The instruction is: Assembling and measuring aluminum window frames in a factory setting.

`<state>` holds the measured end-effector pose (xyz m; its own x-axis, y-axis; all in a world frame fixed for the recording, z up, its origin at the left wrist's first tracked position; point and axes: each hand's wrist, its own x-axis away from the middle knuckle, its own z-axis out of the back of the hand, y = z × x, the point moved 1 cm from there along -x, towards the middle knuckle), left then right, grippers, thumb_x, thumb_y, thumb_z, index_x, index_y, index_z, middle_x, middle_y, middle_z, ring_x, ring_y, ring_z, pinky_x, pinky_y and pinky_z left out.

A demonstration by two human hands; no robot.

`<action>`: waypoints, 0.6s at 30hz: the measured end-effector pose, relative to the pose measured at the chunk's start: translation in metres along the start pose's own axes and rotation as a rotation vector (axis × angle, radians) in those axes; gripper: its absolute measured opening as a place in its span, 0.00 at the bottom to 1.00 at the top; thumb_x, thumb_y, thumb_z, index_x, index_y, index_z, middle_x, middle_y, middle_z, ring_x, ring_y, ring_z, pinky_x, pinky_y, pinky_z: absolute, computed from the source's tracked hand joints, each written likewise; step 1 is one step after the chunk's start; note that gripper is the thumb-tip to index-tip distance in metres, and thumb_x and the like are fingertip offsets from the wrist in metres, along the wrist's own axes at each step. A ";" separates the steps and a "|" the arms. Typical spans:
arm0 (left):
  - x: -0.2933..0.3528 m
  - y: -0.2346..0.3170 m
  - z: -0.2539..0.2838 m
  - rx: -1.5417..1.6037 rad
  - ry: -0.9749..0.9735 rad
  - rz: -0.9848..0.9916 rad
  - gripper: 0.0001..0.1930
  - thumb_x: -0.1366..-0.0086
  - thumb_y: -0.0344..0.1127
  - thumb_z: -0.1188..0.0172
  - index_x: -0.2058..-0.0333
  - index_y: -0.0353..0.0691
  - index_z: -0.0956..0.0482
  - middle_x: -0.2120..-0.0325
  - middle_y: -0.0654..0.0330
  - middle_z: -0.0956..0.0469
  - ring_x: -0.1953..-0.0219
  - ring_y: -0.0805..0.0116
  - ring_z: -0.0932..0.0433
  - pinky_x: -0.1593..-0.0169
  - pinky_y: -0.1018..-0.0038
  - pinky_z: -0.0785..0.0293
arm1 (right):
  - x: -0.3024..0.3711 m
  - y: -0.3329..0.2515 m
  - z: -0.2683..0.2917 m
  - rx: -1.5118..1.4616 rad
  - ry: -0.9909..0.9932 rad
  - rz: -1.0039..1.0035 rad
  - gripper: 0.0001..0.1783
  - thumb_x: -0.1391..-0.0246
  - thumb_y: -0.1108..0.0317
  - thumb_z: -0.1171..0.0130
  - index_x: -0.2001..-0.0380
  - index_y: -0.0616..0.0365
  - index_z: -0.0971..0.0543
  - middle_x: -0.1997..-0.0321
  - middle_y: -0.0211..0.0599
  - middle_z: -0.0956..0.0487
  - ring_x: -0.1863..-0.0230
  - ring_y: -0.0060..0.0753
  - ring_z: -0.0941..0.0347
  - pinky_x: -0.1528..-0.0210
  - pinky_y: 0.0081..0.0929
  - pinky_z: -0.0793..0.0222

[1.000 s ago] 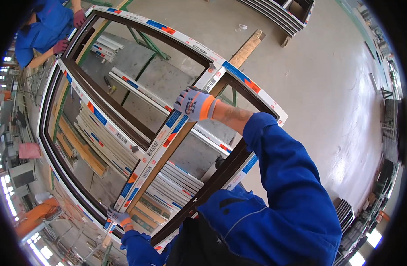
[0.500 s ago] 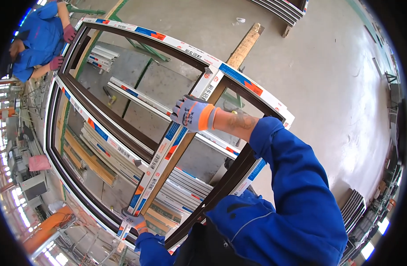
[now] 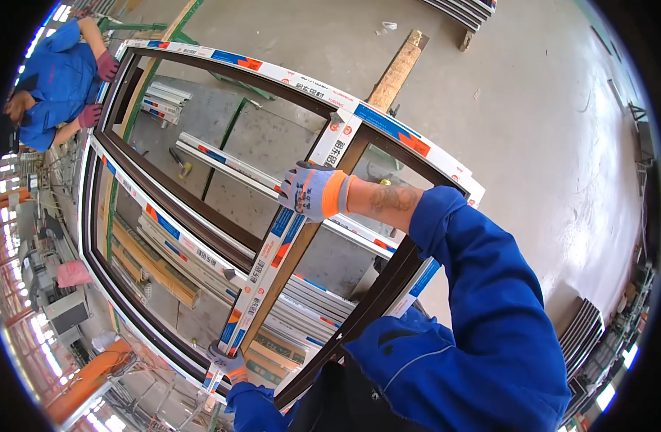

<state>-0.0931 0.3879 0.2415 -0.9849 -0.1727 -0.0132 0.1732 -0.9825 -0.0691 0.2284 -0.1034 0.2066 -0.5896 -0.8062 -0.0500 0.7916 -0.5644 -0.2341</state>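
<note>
A large window frame [image 3: 247,63] of dark brown profiles, covered along its outer faces by white, blue and orange protective film, lies tilted in front of me. My right hand [image 3: 312,191], in a grey glove with an orange cuff, is wrapped over the film-covered crossbar [image 3: 260,266] towards its far end. At the near left end of that same bar, my left hand [image 3: 228,360], gloved alike, closes round it; its fingers are partly hidden. A co-worker's gloved hands [image 3: 98,90] hold the frame's far left end.
Through the openings show white profiles [image 3: 226,164], wooden boards [image 3: 154,266] and grey panels. Green stand parts [image 3: 233,119] lie under the frame. Beyond it a wooden beam [image 3: 399,68] sticks out, with stacked profiles [image 3: 463,14] farther off. More stacked profiles [image 3: 582,327] stand at right.
The view has shifted slightly, and the frame's near part appears a little lower and farther right. Both my hands keep their grip on the crossbar; the co-worker still holds the far end.
</note>
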 end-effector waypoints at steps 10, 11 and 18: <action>-0.019 0.028 0.005 0.003 -0.106 -0.099 0.31 0.60 0.49 0.32 0.58 0.38 0.28 0.63 0.47 0.29 0.57 0.43 0.31 0.50 0.52 0.34 | 0.032 0.015 0.006 -0.013 0.080 -0.003 0.18 0.59 0.53 0.35 0.67 0.50 0.25 0.68 0.31 0.24 0.62 0.37 0.25 0.57 0.36 0.29; -0.018 0.031 0.003 0.006 -0.108 -0.095 0.31 0.60 0.49 0.32 0.58 0.38 0.28 0.63 0.47 0.29 0.57 0.43 0.31 0.50 0.52 0.34 | 0.035 0.017 0.005 -0.012 0.076 0.000 0.18 0.59 0.53 0.35 0.67 0.50 0.25 0.68 0.31 0.24 0.62 0.37 0.25 0.57 0.36 0.29; 0.069 0.012 0.004 -0.046 -0.203 0.188 0.43 0.55 0.57 0.31 0.43 0.41 0.33 0.43 0.47 0.32 0.38 0.43 0.38 0.35 0.48 0.45 | 0.003 0.001 -0.029 -0.162 0.189 0.125 0.11 0.58 0.58 0.42 0.72 0.50 0.27 0.71 0.37 0.26 0.66 0.41 0.27 0.61 0.35 0.30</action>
<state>-0.1584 0.3639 0.2439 -0.9146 -0.3671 0.1693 0.3486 -0.9282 -0.1297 0.2228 -0.1007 0.1779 -0.5208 -0.8116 -0.2645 0.8327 -0.4149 -0.3666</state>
